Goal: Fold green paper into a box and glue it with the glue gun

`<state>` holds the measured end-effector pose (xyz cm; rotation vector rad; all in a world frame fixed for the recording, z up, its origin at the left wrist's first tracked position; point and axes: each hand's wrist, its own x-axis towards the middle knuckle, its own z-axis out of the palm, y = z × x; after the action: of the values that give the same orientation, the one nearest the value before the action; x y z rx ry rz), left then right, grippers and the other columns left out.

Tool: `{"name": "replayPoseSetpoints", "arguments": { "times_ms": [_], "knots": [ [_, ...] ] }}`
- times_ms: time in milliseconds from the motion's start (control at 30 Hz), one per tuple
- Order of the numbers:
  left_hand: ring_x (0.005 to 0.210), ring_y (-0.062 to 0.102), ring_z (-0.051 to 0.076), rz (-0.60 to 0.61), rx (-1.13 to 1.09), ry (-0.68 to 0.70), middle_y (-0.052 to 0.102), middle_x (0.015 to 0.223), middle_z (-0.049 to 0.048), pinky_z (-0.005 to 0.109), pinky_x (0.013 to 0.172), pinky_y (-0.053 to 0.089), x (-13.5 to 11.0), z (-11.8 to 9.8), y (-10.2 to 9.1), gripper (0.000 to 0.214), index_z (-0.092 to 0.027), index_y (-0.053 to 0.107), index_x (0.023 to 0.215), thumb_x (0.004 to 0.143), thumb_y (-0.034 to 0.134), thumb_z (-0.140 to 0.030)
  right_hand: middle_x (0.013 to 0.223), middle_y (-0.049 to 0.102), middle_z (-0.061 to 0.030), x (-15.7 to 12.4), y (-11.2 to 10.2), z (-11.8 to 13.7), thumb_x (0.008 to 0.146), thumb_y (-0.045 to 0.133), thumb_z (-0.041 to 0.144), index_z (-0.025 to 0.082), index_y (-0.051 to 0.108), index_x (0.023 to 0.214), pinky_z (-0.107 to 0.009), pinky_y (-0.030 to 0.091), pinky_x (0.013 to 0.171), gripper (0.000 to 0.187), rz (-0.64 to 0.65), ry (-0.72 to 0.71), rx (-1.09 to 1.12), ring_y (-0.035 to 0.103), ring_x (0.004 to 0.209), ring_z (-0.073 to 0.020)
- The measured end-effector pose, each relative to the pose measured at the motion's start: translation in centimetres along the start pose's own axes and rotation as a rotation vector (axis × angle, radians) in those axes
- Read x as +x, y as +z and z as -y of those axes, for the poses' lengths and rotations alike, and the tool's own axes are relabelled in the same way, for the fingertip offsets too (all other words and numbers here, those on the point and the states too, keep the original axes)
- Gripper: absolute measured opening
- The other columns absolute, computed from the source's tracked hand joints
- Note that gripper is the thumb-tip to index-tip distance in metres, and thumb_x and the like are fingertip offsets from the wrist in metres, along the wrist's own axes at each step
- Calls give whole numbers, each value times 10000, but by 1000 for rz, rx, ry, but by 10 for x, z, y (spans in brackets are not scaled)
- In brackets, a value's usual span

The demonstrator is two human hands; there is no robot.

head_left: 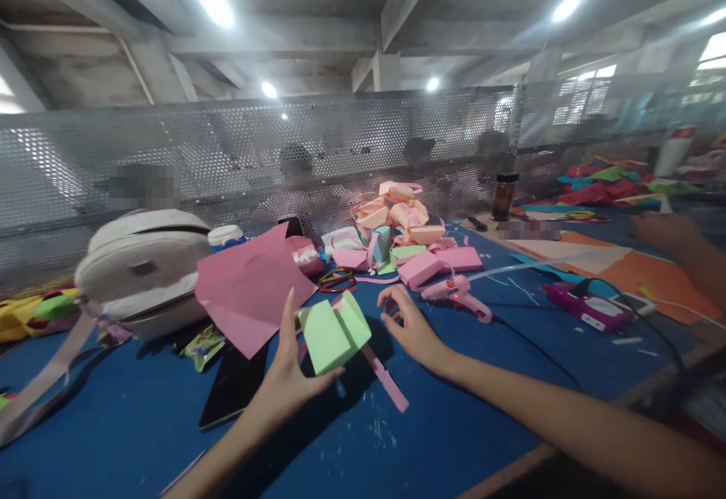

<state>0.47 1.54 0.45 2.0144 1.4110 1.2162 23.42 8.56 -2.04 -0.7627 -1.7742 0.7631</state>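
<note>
My left hand (298, 363) holds a light green folded paper box (330, 339), thumb along its near edge and the other fingers at its left side and behind it. A pink paper strip (387, 382) sticks out below the box to the right. My right hand (409, 323) hovers just right of the box, apart from it, with loosely bent fingers and nothing visible between them. Close beyond the right hand, a pink glue gun (460, 296) with a small red light rests on the blue table (436, 431).
Folded paper pieces (409, 215) pile up at the back. At left are a pink sheet (249, 287), a white backpack (144, 272) and a dark tablet (232, 389). A purple power strip (587, 308) with cords sits right. Another person's hand (663, 228) is at far right.
</note>
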Motion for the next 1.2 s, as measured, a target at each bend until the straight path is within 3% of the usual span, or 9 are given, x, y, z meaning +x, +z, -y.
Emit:
{"name": "replayPoseSetpoints", "arguments": {
  "times_ms": [100,200,300,500,600,767,1000,1200],
  "knots": [
    [1271,496,357,-94,-51,7,444,1334,132,614,1093,328,12,-3,-8,1227,-317,-131,1531,698,759,-462,1090,494,-56,-2,-1,1,743,458,-5,210,535,975,-292,492,759,326,136,-27,-23,561,958,-176],
    [1271,510,344,-100,-104,3,447,1328,133,582,1089,356,22,-10,-15,1223,-314,-133,1530,705,762,-437,1194,571,-76,-4,0,6,736,489,-22,219,524,1138,-337,496,880,470,308,-42,18,568,1128,-208],
    [1306,487,336,-103,-129,-2,428,1376,146,562,1099,357,29,-16,-21,1204,-317,-134,1530,727,758,-417,1131,662,-61,-4,0,12,796,473,-3,226,513,1179,-355,504,922,448,408,14,134,636,1084,-196],
    [1340,454,324,-180,-145,-36,430,1392,152,530,1105,367,26,-10,-23,1141,-314,-76,1540,766,753,-434,1138,705,-60,-5,-2,20,868,444,18,215,489,1272,-362,491,965,452,407,-33,236,667,1076,-174],
    [1319,475,326,-258,-164,-58,432,1383,143,539,1094,379,22,-3,-20,1111,-336,-10,1541,756,771,-430,1064,735,-58,-6,-3,23,916,454,75,197,583,1162,-358,505,923,304,426,-53,234,684,1028,-179],
    [1343,437,344,-323,-104,5,382,1424,143,579,1111,337,15,4,-10,1116,-345,20,1532,722,780,-454,897,748,-49,-4,-3,26,890,616,225,171,688,921,-286,515,720,95,371,-3,200,687,829,-184],
    [1378,338,413,-285,113,142,297,1488,132,642,1136,278,-1,1,4,1047,-344,31,1534,760,728,-450,791,746,-34,-4,-1,24,863,669,336,169,743,764,-283,481,731,208,315,49,169,661,750,-180],
    [1389,319,410,-273,266,290,272,1493,153,629,1089,347,-9,-1,9,1114,-329,-12,1547,757,772,-387,725,735,-28,-5,1,22,849,657,477,171,734,705,-298,492,738,347,288,117,236,666,730,-195]
  ]
}}
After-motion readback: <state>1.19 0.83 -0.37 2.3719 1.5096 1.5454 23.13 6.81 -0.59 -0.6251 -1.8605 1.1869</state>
